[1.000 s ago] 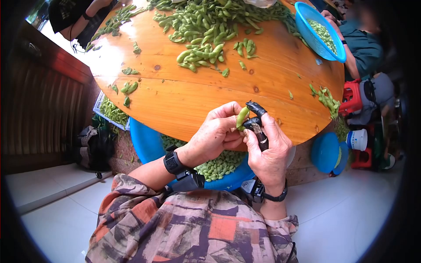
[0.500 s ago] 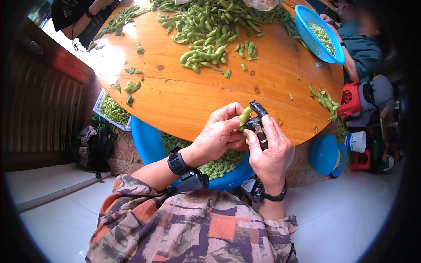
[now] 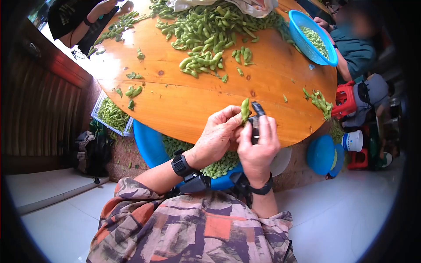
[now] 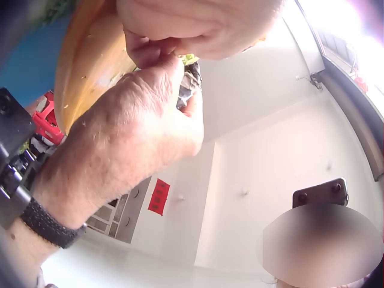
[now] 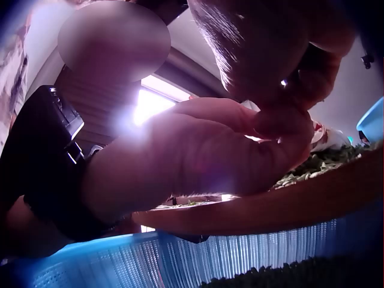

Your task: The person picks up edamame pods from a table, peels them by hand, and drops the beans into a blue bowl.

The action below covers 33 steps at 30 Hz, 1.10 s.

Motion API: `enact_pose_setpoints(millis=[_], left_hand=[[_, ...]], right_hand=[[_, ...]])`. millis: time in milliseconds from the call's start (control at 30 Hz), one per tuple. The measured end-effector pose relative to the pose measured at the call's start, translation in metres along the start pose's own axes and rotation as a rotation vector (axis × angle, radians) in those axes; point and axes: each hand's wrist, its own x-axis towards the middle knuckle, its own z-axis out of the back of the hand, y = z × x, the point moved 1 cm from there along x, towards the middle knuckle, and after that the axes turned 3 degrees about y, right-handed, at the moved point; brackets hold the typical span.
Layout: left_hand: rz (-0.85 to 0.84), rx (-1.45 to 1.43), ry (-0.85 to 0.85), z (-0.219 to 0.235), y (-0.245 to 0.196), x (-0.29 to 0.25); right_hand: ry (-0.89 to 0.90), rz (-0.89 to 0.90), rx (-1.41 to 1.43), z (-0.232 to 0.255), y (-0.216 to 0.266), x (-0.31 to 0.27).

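Since the earlier head frame, the right hand has shifted toward the left of the picture, and the green pod stands more upright. Between thumb and finger, the left hand pinches the pod near the lower end, just right of the frame's middle. Close beside it, the right hand has bent fingers, with black coverings on some; whether it also grips the pod I cannot tell.

Under the hands, past the edge of the wooden counter, sits a blue basin holding shelled beans. Farther out, a heap of pods lies at the top of the frame, with a white bag against it, showing more than before. Upper right, a blue basket holds beans beside a person in green. At the left, a white crate holds pods; a red stool stands at the right.
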Motion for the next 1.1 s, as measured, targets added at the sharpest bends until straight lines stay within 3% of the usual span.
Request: enact_pose_setpoints(millis=[33, 100, 167, 233, 300, 333, 367, 400, 600, 700, 767, 833, 900, 967, 1033, 1100], left_hand=[[-0.004, 0.006, 0.001, -0.002, 0.0, -0.002], [-0.022, 0.109, -0.045, -0.009, 0.002, -0.006], [0.055, 0.19, -0.021, -0.005, -0.005, -0.018], [0.273, 0.612, 0.289, -0.008, -0.017, -0.033], [0.077, 1.177, 0.67, -0.004, -0.032, -0.042], [0.134, 1.303, 0.73, -0.005, -0.039, -0.049], [0.134, 1.309, 0.73, -0.01, -0.046, -0.047], [-0.002, 1.396, 0.705, -0.016, -0.057, -0.041], [-0.538, 1.962, 0.363, -0.015, -0.101, 0.071], [-0.392, 2.143, 0.322, 0.006, -0.107, 0.121], [-0.37, 2.172, 0.336, 0.009, -0.108, 0.135], [-0.349, 2.198, 0.351, 0.012, -0.105, 0.139], [-0.496, 2.045, 0.331, 0.014, -0.102, 0.135], [-0.537, 1.951, 0.308, 0.001, -0.093, 0.118], [-0.077, 1.537, 0.079, -0.024, -0.091, 0.088], [0.039, 1.154, 0.045, -0.028, -0.077, 0.062]], right_hand=[[0.059, -0.247, 0.22, 0.004, -0.008, -0.002], [0.01, -0.504, 0.428, 0.018, -0.019, 0.006], [-0.035, -0.586, 0.488, 0.037, -0.032, 0.019], [-0.098, -0.596, 0.41, 0.056, -0.064, 0.025], [-0.165, -0.394, -0.073, 0.071, -0.118, 0.028], [-0.168, -0.393, -0.069, 0.078, -0.128, 0.03], [-0.17, -0.284, -0.315, 0.084, -0.134, 0.03], [-0.168, -0.169, -0.559, 0.087, -0.136, 0.03], [-0.081, -0.281, -0.35, 0.067, -0.116, 0.025], [-0.046, -0.272, -0.273, 0.063, -0.101, 0.026], [-0.033, -0.262, -0.207, 0.063, -0.086, 0.028], [0.082, -0.503, -0.017, 0.059, -0.078, 0.024], [0.066, -0.449, 0.239, 0.047, -0.077, 0.018], [0.097, -0.659, 0.649, 0.042, -0.059, 0.023], [0.087, -0.702, 1.008, 0.031, -0.049, 0.027], [0.155, -0.707, 1.238, 0.024, -0.038, 0.031]])
